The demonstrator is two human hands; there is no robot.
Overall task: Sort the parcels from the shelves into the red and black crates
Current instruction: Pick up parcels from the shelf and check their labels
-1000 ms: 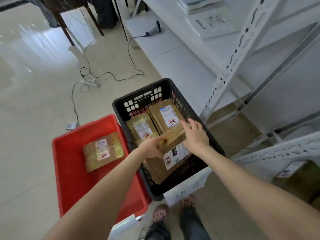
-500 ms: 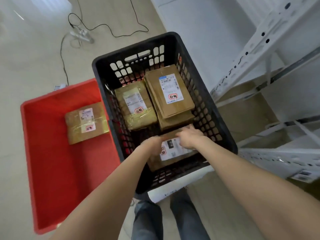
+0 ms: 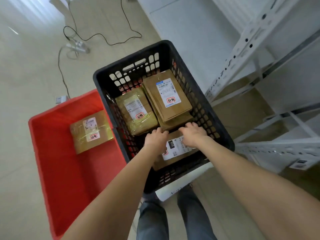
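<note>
brown cardboard fills the head view: the near parcel, white label up, lies flat in the near end of the black crate, under both hands. the left hand and right hand sit on its top. the left fingers and right fingers curl down over its far edge, so both grasp this parcel rather than hang free. just beyond the fingertips, touching or nearly so, is a stack of plain boxes. beyond and left of the left fingers lies a taped parcel. well to the left of the fingers, the red crate holds a lone parcel. to the right of the fingers stand the white shelves.

by my reading, the step in hand is seating a parcel in the black crate. the next move would call for letting go, lifting both hands clear without dragging the parcel, and turning right to the shelves for another. a labelled item low on the shelves may be one, though too little shows to tell.
</note>
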